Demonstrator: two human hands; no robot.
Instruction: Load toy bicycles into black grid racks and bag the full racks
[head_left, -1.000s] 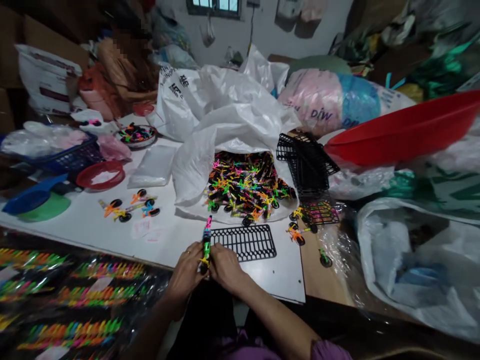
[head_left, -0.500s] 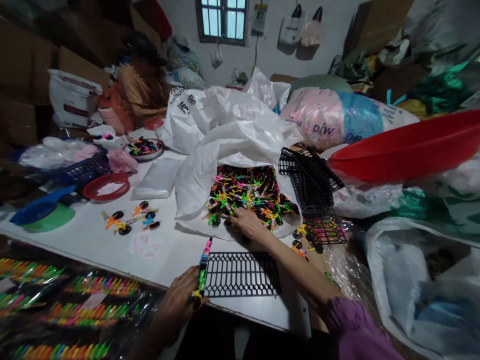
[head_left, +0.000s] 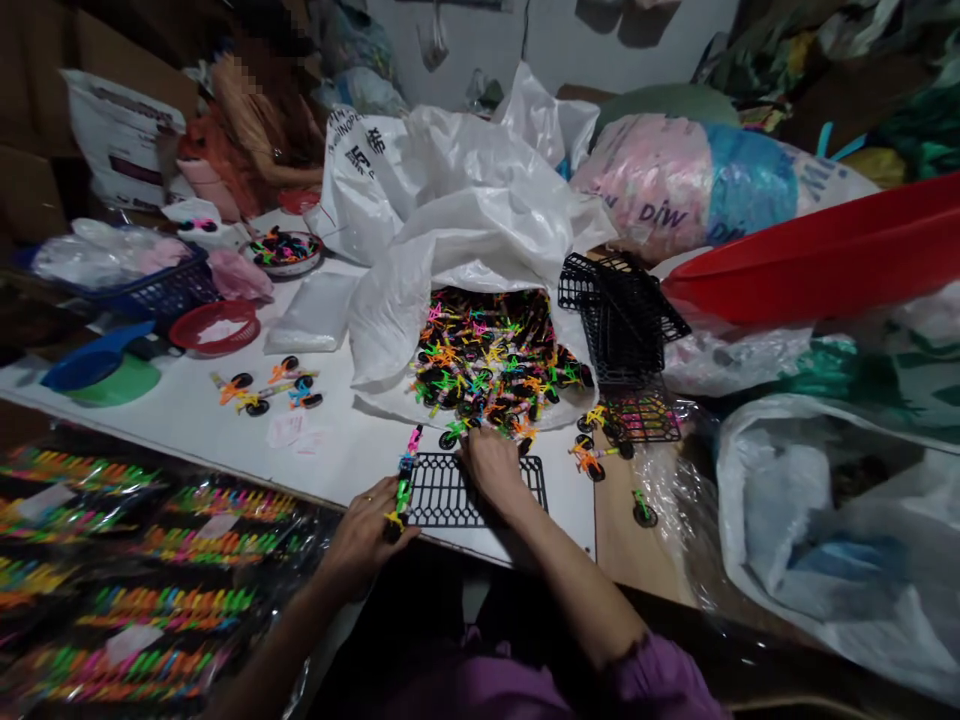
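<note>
A black plastic grid rack point(head_left: 442, 490) lies near the table's front edge. Small toy bicycles point(head_left: 405, 485) in pink, blue, green and yellow stand in a row along its left end. My left hand point(head_left: 367, 530) is closed around that end, its thumb by the yellow toy. Over the rack's right half, my right hand point(head_left: 491, 465) is closed, with a green toy bicycle point(head_left: 452, 435) at its fingertips; the exact grip is partly hidden. Just beyond, a heap of mixed toy bicycles point(head_left: 495, 350) fills the mouth of a white sack point(head_left: 390, 330).
Loose toy bicycles point(head_left: 592, 435) lie to the right, and others point(head_left: 259, 390) to the left. Stacked black racks point(head_left: 622, 320) stand beside the sack. Packed toys point(head_left: 165, 600) sit low at left. A co-worker point(head_left: 262, 130) sits at back left. A red basin point(head_left: 817, 260) juts in at right.
My right hand has drawn back from the heap to above the rack, bringing a green toy bicycle. My left hand stays at the rack's left end. The view has tilted downward.
</note>
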